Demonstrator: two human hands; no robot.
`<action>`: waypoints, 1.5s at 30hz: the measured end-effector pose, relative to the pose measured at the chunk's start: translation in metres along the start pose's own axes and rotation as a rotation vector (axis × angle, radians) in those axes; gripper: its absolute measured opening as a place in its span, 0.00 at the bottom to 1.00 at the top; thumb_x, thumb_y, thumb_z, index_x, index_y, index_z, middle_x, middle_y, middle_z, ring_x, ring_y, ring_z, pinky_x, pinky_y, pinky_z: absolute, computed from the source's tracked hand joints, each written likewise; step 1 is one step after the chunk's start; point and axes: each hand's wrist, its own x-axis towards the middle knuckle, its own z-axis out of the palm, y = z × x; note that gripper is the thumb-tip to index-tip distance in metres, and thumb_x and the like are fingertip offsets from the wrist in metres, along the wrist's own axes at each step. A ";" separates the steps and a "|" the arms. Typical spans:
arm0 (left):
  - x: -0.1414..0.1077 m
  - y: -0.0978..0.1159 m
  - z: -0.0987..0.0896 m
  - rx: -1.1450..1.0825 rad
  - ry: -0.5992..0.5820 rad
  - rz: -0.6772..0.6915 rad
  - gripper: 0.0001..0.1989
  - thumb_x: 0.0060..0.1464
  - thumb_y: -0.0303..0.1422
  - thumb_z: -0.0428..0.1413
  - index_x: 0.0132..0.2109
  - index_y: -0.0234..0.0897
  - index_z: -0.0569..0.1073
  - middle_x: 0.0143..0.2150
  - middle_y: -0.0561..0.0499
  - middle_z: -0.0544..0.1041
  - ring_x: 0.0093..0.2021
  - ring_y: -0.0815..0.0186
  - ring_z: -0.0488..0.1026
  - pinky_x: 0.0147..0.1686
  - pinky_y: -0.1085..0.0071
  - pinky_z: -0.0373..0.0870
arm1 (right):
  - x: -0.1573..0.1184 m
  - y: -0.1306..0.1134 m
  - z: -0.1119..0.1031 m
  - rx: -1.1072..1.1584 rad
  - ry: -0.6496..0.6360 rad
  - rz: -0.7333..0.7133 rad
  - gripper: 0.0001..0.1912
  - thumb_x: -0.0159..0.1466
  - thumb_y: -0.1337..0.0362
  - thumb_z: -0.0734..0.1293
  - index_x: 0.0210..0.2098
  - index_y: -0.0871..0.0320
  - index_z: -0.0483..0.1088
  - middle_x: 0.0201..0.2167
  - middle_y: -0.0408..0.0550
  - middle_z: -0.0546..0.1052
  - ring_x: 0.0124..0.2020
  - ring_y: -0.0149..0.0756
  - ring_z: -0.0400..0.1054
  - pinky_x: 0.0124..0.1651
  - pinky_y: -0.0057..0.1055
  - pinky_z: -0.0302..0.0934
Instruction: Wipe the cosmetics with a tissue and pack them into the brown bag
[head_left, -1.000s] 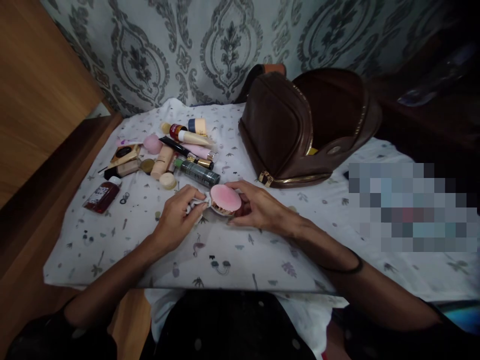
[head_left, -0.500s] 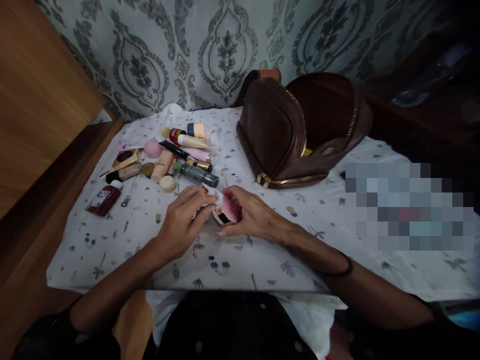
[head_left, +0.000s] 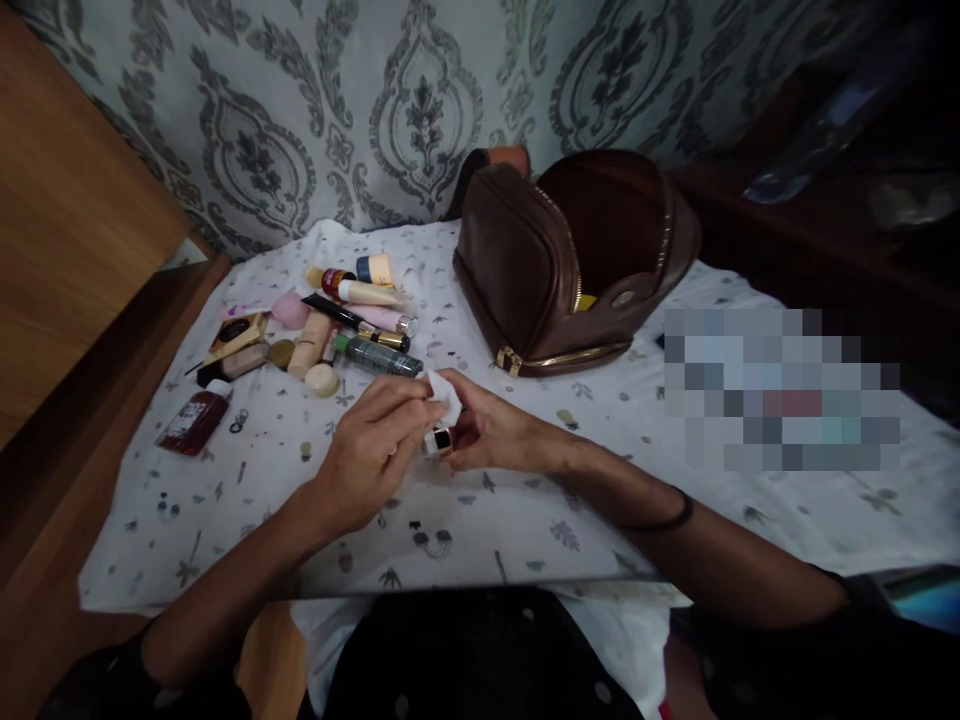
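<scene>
Near the front middle of the cloth, my left hand (head_left: 375, 440) pinches a white tissue (head_left: 444, 398). The tissue lies against a small container (head_left: 438, 440) with a dark, gold-edged face. My right hand (head_left: 487, 425) is curled round that container from the right side, its thumb below and fingers above. Both hands meet at the container, just in front of a grey-green bottle (head_left: 379, 357). The tissue and fingers hide part of the container.
Several cosmetics, including a pink sponge (head_left: 289, 310), a round cream lid (head_left: 322, 380) and a dark red bottle (head_left: 193, 418), lie to the left. A brown bag (head_left: 517, 260) stands unzipped behind my right hand. A blurred patch covers the right side.
The container has turned in my right hand, so its pink face no longer shows. The tissue now spreads over its upper part. The whole view has shifted slightly.
</scene>
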 end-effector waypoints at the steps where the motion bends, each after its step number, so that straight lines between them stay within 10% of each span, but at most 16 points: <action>1: 0.000 0.000 0.000 0.004 0.000 0.013 0.13 0.63 0.22 0.52 0.50 0.41 0.74 0.44 0.49 0.75 0.47 0.64 0.72 0.47 0.64 0.72 | 0.001 0.001 0.000 0.042 -0.004 0.004 0.41 0.49 0.67 0.77 0.56 0.52 0.55 0.30 0.33 0.66 0.25 0.23 0.65 0.25 0.19 0.62; 17: -0.002 0.005 0.004 0.213 0.081 0.273 0.15 0.63 0.22 0.53 0.56 0.33 0.71 0.48 0.42 0.77 0.53 0.57 0.72 0.50 0.58 0.77 | 0.001 -0.014 -0.001 0.353 -0.005 0.038 0.35 0.50 0.69 0.78 0.50 0.53 0.57 0.31 0.36 0.73 0.29 0.30 0.74 0.27 0.22 0.68; 27: -0.001 -0.012 0.000 0.113 0.074 -0.017 0.12 0.66 0.27 0.50 0.55 0.36 0.69 0.48 0.43 0.75 0.50 0.61 0.73 0.51 0.64 0.72 | 0.002 -0.002 0.000 0.308 -0.072 -0.040 0.37 0.49 0.70 0.79 0.52 0.52 0.59 0.40 0.39 0.69 0.38 0.25 0.69 0.40 0.22 0.69; 35: -0.007 -0.022 -0.002 0.027 0.061 -0.338 0.08 0.67 0.32 0.49 0.39 0.36 0.70 0.31 0.54 0.70 0.31 0.68 0.68 0.32 0.72 0.64 | 0.001 -0.008 0.001 0.335 -0.018 -0.037 0.41 0.47 0.72 0.79 0.55 0.51 0.59 0.44 0.41 0.68 0.39 0.28 0.69 0.43 0.28 0.69; 45: -0.009 -0.015 -0.002 -0.086 -0.089 -0.157 0.12 0.65 0.27 0.49 0.31 0.38 0.62 0.30 0.54 0.64 0.31 0.68 0.63 0.32 0.71 0.61 | 0.001 -0.009 -0.005 0.278 0.049 0.010 0.43 0.49 0.68 0.80 0.58 0.49 0.58 0.43 0.42 0.70 0.36 0.29 0.70 0.40 0.28 0.69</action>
